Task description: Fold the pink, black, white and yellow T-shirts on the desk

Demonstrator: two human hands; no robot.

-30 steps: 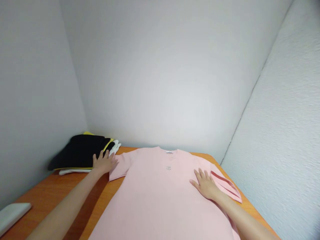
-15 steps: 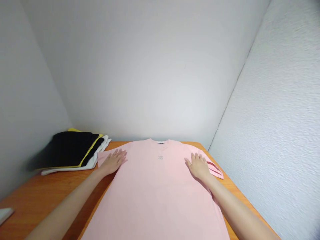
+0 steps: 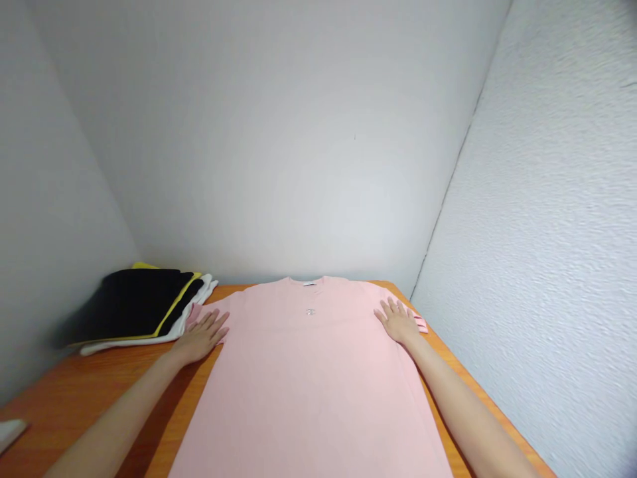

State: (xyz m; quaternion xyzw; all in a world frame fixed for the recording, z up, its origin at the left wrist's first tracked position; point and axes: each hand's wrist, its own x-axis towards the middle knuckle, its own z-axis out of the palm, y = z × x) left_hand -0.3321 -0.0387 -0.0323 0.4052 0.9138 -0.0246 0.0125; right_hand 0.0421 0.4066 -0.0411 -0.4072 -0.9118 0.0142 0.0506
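Shirt (image 3: 313, 378), pink, lies spread front-up between the two hands, its long axis running from 6 o'clock, where the lower end leaves the view, to 12 o'clock, where the collar (image 3: 306, 284) sits near the back wall (image 3: 308, 153). Around the shirt's middle, a white object (image 3: 10, 433), cut off by the view's edge, lies at 8 o'clock on the wooden table (image 3: 94, 382). A stack of folded clothes (image 3: 132, 305), black with yellow and white layers, sits farther out at 10 o'clock, close to the sleeve on that side; whether they touch is unclear.

Left hand (image 3: 202, 335), at 10 o'clock, lies palm down over that sleeve, fingers fanned toward 2 o'clock, gripping nothing; its forearm reaches in from 7 o'clock. A small logo (image 3: 310, 311) marks the chest, below the collar.

Right hand (image 3: 399, 322), at 2 o'clock, is also palm down with loose fingers, pointing toward 11 o'clock, its forearm coming from 5 o'clock. Both hands touch the cloth, but the right is set more fully on it, covering much of the right sleeve (image 3: 422, 324), whose folded hem shows beyond.
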